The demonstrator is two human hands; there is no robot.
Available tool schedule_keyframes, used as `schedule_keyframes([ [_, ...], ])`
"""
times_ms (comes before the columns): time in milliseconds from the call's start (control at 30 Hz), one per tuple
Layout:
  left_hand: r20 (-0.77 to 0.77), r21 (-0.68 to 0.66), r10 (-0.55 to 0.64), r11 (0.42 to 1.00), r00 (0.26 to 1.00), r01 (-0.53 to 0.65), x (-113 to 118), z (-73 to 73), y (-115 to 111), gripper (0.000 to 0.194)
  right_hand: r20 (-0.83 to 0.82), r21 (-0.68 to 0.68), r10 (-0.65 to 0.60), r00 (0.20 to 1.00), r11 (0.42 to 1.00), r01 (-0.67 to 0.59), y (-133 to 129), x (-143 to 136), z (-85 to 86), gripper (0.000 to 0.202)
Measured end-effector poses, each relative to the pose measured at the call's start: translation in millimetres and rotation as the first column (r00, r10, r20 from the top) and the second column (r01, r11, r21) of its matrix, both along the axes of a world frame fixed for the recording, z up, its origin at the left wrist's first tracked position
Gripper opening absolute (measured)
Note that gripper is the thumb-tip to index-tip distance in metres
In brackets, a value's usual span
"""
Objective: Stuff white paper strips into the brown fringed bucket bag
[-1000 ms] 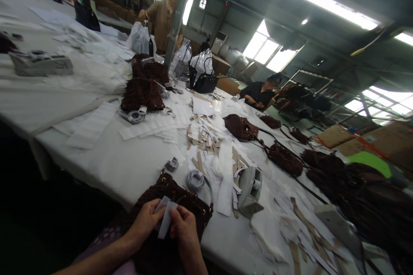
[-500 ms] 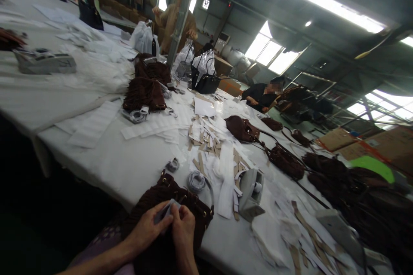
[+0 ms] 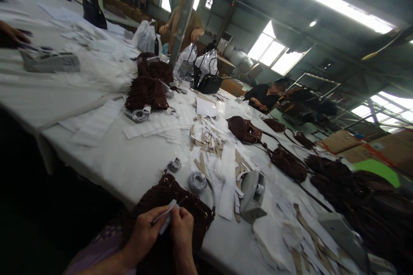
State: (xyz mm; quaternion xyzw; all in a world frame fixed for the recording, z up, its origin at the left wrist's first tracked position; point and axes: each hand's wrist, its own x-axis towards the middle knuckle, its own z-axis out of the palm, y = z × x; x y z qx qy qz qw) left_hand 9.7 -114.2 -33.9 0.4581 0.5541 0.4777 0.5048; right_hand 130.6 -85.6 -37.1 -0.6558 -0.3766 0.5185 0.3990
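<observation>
While my left hand [image 3: 143, 230] and right hand [image 3: 182, 227] pinched a thin, flat, whitish strip [image 3: 165, 224] between their fingertips, the dark brown, fringed, soft bag [image 3: 164, 191] with brass-coloured eyelets lay under them at the lower centre, reaching over the edge of the white-covered table [image 3: 109, 163]. I judged that an uneven pull could crease the strip, since it looked limp, or that it could slip where my fingers hid part of it. A push from my forearms might have dragged the bag off the edge, as its near part seemed to lack the table's support. Its curved strap [image 3: 211, 193] could have caught the grey wrapped coil [image 3: 197, 182] just beside it. Right of centre, the bulky grey tape dispenser [image 3: 253, 197] and loose paper scraps [image 3: 206, 137] crowded any sideways sweep; the smoother cloth left of the bag offered more room.
</observation>
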Motion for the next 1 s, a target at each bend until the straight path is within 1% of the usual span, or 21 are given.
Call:
schedule_keyframes([
  [100, -0.085, 0.132, -0.082, 0.987, 0.993, 0.093, -1, -4.0, -4, 0.028, -0.062, -0.020, -0.030, 0.998, 0.999, 0.028, -1, 1, 0.1, 0.034],
  [167, -0.151, 0.208, -0.149, 0.962, 0.977, 0.179, -2, -6.6, -7, 0.034, -0.084, -0.039, -0.031, 0.996, 0.999, 0.028, -1, 3, 0.6, 0.035],
  [233, -0.224, 0.259, -0.192, 0.933, 0.955, 0.248, -3, -9.0, -10, 0.039, -0.108, -0.067, -0.009, 0.994, 0.998, 0.002, -1, 6, 2.7, 0.038],
  [367, -0.321, 0.300, -0.233, 0.895, 0.918, 0.332, -4, -13.1, -13, 0.042, -0.152, -0.120, 0.048, 0.987, 0.991, -0.066, -1, 9, 11.3, 0.046],
  [433, -0.327, 0.302, -0.235, 0.891, 0.915, 0.337, -5, -13.5, -13, 0.042, -0.136, -0.112, 0.055, 0.989, 0.991, -0.070, -1, 10, 15.0, 0.051],
  [500, -0.307, 0.290, -0.249, 0.895, 0.919, 0.339, -5, -11.2, -12, 0.041, -0.082, -0.083, 0.087, 0.993, 0.992, -0.094, -1, 11, 16.5, 0.053],
  [567, -0.250, 0.242, -0.269, 0.913, 0.930, 0.329, -5, -5.6, -11, 0.037, -0.027, -0.052, 0.126, 0.992, 0.990, -0.127, -2, 11, 15.5, 0.053],
  [600, -0.193, 0.196, -0.261, 0.934, 0.946, 0.298, -4, -1.9, -10, 0.035, -0.014, -0.043, 0.137, 0.990, 0.990, -0.137, -2, 12, 14.3, 0.053],
  [633, -0.115, 0.125, -0.233, 0.961, 0.966, 0.247, -3, 2.0, -8, 0.035, -0.013, -0.036, 0.137, 0.991, 0.990, -0.137, -2, 12, 12.8, 0.052],
  [667, -0.020, 0.025, -0.184, 0.982, 0.983, 0.185, -1, 5.7, -5, 0.036, -0.019, -0.033, 0.131, 0.991, 0.991, -0.132, -2, 11, 11.1, 0.051],
  [700, 0.082, -0.093, -0.126, 0.987, 0.989, 0.133, 1, 8.9, -2, 0.039, -0.028, -0.032, 0.127, 0.992, 0.991, -0.128, -3, 11, 9.6, 0.050],
  [733, 0.181, -0.203, -0.076, 0.973, 0.981, 0.113, 3, 11.4, 2, 0.043, -0.035, -0.026, 0.121, 0.992, 0.992, -0.122, -3, 10, 8.3, 0.049],
  [767, 0.263, -0.285, -0.052, 0.950, 0.964, 0.129, 5, 13.1, 5, 0.046, -0.037, -0.016, 0.114, 0.993, 0.993, -0.115, -3, 9, 7.3, 0.049],
  [800, 0.321, -0.331, -0.055, 0.929, 0.946, 0.166, 7, 14.2, 8, 0.048, -0.037, -0.003, 0.106, 0.994, 0.994, -0.106, -3, 8, 6.8, 0.048],
  [867, 0.369, -0.341, -0.096, 0.911, 0.925, 0.230, 11, 15.4, 11, 0.049, -0.037, 0.016, 0.099, 0.994, 0.995, -0.098, -4, 9, 6.9, 0.047],
  [1000, 0.418, -0.320, -0.147, 0.900, 0.896, 0.297, 15, 12.5, 8, 0.049, -0.009, 0.041, 0.109, 0.994, 0.993, -0.109, -6, 17, 6.4, 0.044],
])
